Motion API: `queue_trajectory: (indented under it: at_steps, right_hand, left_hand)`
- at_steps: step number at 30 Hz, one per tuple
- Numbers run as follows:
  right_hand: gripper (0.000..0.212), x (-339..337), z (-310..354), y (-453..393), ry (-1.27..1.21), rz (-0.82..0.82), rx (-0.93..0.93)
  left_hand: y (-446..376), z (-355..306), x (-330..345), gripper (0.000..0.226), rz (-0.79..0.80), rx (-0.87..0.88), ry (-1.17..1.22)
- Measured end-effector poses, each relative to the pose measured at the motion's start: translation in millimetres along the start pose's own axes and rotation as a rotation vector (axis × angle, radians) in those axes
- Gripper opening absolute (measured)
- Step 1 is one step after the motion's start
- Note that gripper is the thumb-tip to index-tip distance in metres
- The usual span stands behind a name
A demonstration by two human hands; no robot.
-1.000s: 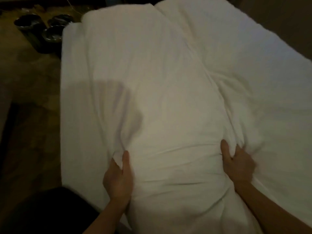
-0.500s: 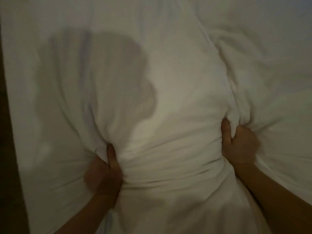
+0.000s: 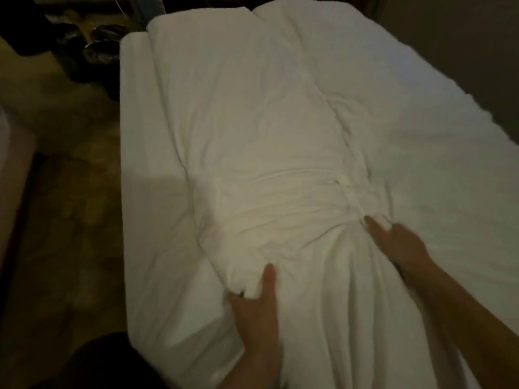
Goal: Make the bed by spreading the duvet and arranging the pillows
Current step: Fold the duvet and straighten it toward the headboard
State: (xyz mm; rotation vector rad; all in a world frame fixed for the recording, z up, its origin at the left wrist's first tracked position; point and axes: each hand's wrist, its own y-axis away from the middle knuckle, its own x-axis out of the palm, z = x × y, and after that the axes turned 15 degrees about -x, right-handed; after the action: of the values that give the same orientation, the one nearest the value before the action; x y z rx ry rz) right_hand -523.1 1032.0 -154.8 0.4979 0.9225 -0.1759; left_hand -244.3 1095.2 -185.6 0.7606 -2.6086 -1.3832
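Observation:
A white duvet (image 3: 266, 130) lies bunched lengthwise along the bed, folded over itself with a ridge down its right side. My left hand (image 3: 257, 310) grips a fold at the duvet's near left corner, thumb on top and fingers tucked under the cloth. My right hand (image 3: 393, 240) grips the gathered ridge on the right, with cloth bunched between its fingers. The white bed sheet (image 3: 146, 220) shows bare along the left side of the mattress. No pillows are in view.
Dark round containers (image 3: 95, 46) stand on the floor beyond the bed's far left corner. Brown floor (image 3: 61, 220) runs along the left of the bed. A dark wall (image 3: 463, 37) borders the bed on the right. My dark-clothed leg (image 3: 92, 363) is at the bottom left.
The view has lifted and pulled back from the close look at the duvet. Both hands have kept their hold and drawn the duvet toward me, bunching more wrinkles between them.

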Motion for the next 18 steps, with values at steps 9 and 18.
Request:
queue_trajectory:
  at_steps: [9, 18]
  right_hand:
    - [0.054, -14.7, -33.9, 43.5, -0.046, -0.181, -0.139]
    - [0.048, 39.1, 41.0, 44.5, 0.297, -0.496, -0.729]
  left_hand:
    - [3.1, 1.7, -43.4, 0.061, 0.053, 0.008, 0.014]
    - [18.6, -15.1, -12.5, 0.06, -0.003, 1.213, -0.555]
